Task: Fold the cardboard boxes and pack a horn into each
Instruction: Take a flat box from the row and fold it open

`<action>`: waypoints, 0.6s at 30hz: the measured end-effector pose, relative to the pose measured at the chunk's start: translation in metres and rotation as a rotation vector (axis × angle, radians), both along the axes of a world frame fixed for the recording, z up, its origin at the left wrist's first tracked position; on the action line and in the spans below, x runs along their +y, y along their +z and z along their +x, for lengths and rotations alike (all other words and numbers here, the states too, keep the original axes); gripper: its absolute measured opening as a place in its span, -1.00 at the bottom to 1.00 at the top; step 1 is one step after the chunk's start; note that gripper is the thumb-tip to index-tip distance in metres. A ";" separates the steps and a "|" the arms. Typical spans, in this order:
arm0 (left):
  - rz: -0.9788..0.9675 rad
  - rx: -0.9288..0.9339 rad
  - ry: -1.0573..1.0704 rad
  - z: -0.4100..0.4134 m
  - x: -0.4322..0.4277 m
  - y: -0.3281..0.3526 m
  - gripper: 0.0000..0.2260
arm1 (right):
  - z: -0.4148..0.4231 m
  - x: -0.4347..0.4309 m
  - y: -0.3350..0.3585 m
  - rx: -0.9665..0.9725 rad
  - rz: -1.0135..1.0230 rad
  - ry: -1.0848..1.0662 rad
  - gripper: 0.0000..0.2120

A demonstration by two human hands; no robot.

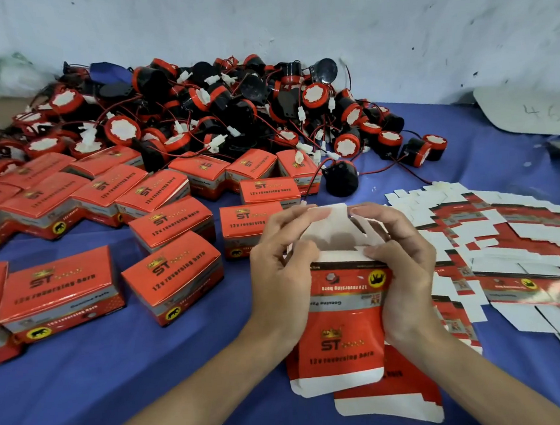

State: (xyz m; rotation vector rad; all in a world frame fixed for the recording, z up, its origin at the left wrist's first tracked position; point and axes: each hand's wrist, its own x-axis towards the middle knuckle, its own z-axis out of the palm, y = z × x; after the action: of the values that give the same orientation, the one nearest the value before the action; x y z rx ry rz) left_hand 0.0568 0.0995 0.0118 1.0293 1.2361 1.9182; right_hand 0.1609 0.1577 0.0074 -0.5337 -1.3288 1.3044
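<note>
On blue cloth, one half-folded box, left hand and right hand pinching it.

— Where's the half-folded box?
— Centre, toward six o'clock: red, upright, printed side facing up, white flaps spread open at its top.
— And the rest?
— Black-and-red horns with thin wires heaped at twelve o'clock, closed boxes in rows at nine to ten, flat blanks fanned out at three.
</note>
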 end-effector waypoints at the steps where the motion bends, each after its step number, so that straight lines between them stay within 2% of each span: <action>1: -0.029 -0.052 -0.046 0.000 0.001 0.002 -0.67 | 0.000 0.000 -0.001 -0.002 0.014 -0.027 -0.68; 4: -0.131 -0.157 -0.129 -0.002 0.001 0.008 -0.58 | 0.002 0.000 -0.004 -0.038 0.061 -0.132 -0.70; 7: -0.193 -0.196 -0.164 -0.005 0.003 0.012 -0.58 | 0.000 -0.002 -0.005 -0.087 0.083 -0.105 -0.70; 11: -0.246 -0.227 -0.204 -0.010 0.005 0.011 -0.56 | -0.003 0.001 -0.002 -0.159 -0.104 0.056 -0.65; 14: -0.268 -0.212 -0.237 -0.010 0.003 0.006 -0.53 | -0.001 0.005 0.001 -0.205 -0.189 0.105 -0.65; 16: -0.302 -0.192 -0.298 -0.012 0.008 0.006 -0.59 | 0.000 0.007 0.001 -0.245 -0.208 0.105 -0.66; 17: -0.314 -0.219 -0.335 -0.012 0.010 0.007 -0.65 | 0.000 0.008 0.001 -0.256 -0.217 0.114 -0.67; 18: -0.304 -0.423 -0.351 -0.015 0.009 0.010 -0.69 | 0.000 0.008 0.002 -0.257 -0.215 0.139 -0.68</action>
State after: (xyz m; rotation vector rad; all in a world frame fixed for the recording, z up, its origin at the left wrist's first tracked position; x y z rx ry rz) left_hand 0.0417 0.1087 0.0221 0.5939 0.9862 1.5172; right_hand 0.1610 0.1653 0.0097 -0.7908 -1.4646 1.5436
